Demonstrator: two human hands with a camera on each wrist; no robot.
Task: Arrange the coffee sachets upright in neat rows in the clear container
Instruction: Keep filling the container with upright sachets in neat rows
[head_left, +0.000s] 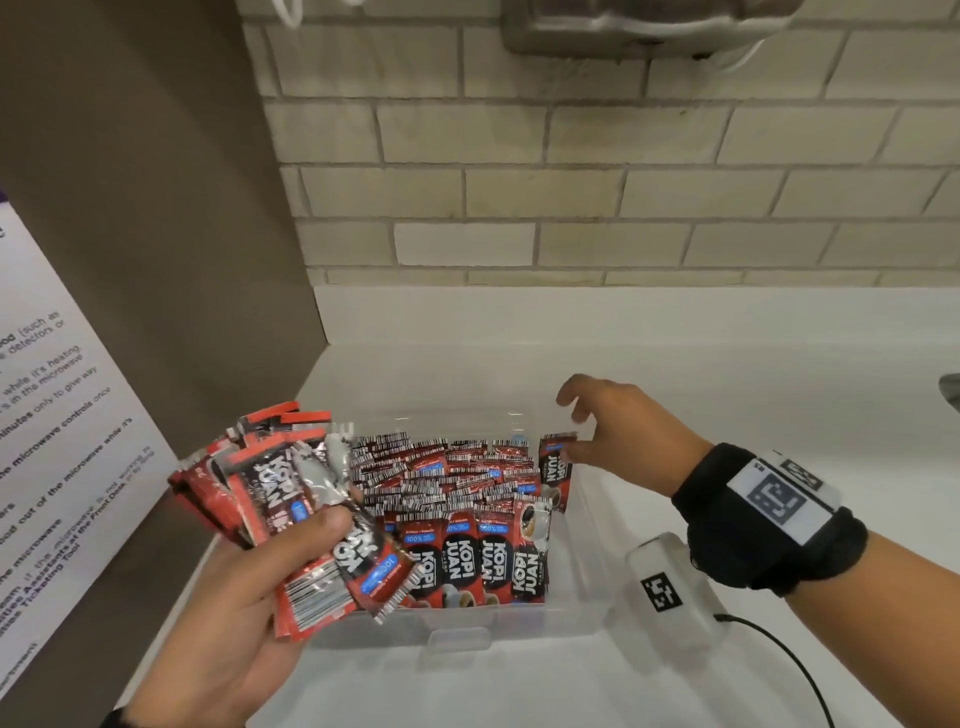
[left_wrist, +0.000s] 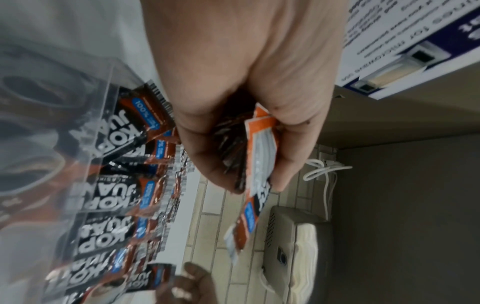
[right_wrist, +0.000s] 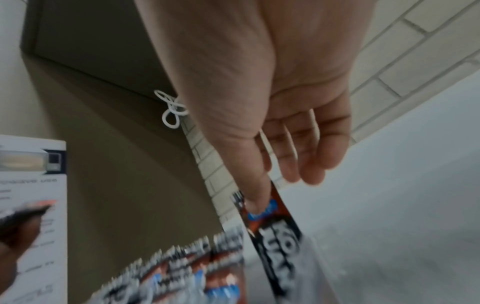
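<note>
A clear container (head_left: 457, 640) sits on the white counter, packed with rows of upright red-and-black coffee sachets (head_left: 467, 488). My left hand (head_left: 311, 540) grips a fanned bunch of sachets (head_left: 280, 499) above the container's left end; in the left wrist view the bunch (left_wrist: 259, 156) sits between thumb and fingers. At the container's right end, my right hand (head_left: 582, 441) pinches the top of a single sachet (head_left: 555, 470) that stands upright. The right wrist view shows my thumb on that sachet (right_wrist: 281, 236), beside the rows (right_wrist: 194, 273).
A white device with a black marker (head_left: 662, 590) and a black cable (head_left: 779, 654) lies right of the container. A printed notice (head_left: 62, 441) hangs on the brown panel at left. A brick wall (head_left: 571, 182) stands behind, with a dispenser (head_left: 623, 26) overhead.
</note>
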